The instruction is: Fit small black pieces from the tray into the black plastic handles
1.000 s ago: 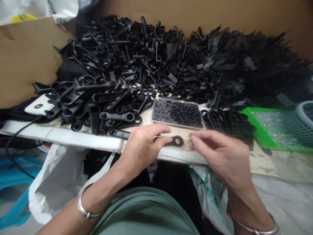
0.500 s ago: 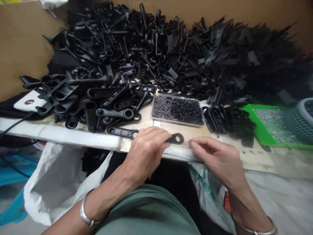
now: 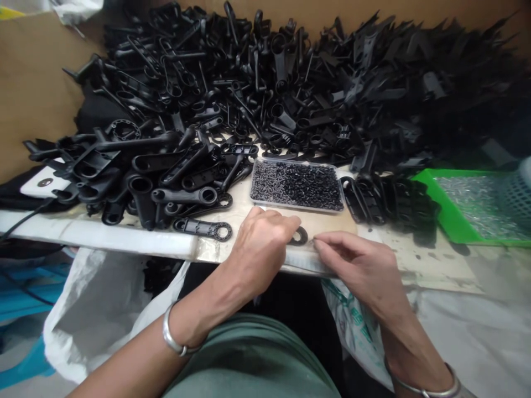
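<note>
My left hand (image 3: pixel 263 249) is closed over a black plastic arm-shaped part on the table's front edge. Only the part's round ring end (image 3: pixel 299 236) shows, out past the fingers; the rest is hidden under the hand. Just right of that ring, my right hand (image 3: pixel 360 262) has thumb and forefinger pinched together. Whatever is between those fingertips is too small to make out. A similar black part with a ring end (image 3: pixel 199 226) lies flat to the left of my left hand. Behind both hands sits a clear plastic box (image 3: pixel 296 209) of tiny dark and metallic pieces.
A large heap of black plastic parts (image 3: pixel 199 72) fills the back. Several parts (image 3: pixel 369 202) stand in a row right of the box. Further right is a green tray (image 3: pixel 450 224) of small clear or silvery pieces, beside a blue-grey basket (image 3: pixel 518 193). A white bag (image 3: pixel 95 315) hangs below left.
My left hand has slid right along the held part, covering more of it and uncovering the ring end of the part at left. My right hand stays pinched near the ring.
</note>
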`<state>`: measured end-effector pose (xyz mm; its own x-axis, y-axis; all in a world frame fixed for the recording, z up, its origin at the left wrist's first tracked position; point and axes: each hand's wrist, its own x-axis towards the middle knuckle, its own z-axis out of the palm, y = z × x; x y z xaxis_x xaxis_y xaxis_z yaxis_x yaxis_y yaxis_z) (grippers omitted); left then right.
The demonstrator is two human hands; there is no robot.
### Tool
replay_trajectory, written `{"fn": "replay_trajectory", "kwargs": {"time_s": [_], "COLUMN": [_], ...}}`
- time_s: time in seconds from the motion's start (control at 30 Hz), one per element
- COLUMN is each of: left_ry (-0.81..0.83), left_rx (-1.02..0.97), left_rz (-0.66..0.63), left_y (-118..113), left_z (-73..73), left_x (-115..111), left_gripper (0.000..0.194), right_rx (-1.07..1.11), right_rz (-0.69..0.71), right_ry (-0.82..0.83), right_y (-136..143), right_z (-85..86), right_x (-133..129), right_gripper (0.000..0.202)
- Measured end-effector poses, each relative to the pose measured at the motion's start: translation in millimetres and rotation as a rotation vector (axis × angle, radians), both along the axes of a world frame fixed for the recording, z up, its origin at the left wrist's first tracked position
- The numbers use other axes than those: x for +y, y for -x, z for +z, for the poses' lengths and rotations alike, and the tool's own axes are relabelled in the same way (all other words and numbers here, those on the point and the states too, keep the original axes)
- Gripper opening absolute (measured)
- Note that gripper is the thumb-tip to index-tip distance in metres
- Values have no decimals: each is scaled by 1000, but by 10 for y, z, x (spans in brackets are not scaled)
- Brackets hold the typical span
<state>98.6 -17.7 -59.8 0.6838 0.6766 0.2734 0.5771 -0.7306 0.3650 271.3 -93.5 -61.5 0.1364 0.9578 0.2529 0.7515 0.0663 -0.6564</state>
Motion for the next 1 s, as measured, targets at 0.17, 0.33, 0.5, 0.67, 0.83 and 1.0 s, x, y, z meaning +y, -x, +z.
{"fn": "replay_trajectory", "kwargs": {"time_s": [0.17, 0.33, 0.5, 0.67, 0.83, 1.0], "left_ry": [-9, -42, -60, -89, -139, -169], "left_rx": [14, -51, -81, -119, -167, -177], "left_rz": [-34, -37, -22, -22, -29, -34], "left_y": [-19, -23, -23, -33, -49, -51], "left_z": [3, -46, -80, -95, -114, -131], "left_x": [13, 1, -25, -29, -26, -29], "left_gripper": [22, 25, 24, 25, 26, 28], "right_rx": [26, 28, 18, -1, 0, 13], "right_rz": [32, 67, 69, 86, 90, 95], "right_ry": [6, 19, 16, 9, 25, 22], "right_y": [-7, 8, 29, 44, 49, 58], "right_z": [-39, -61, -66, -55, -47, -45], "right_x": [10, 28, 46, 57, 71, 81], "right_gripper": [8, 9, 10, 11, 11, 11]}}
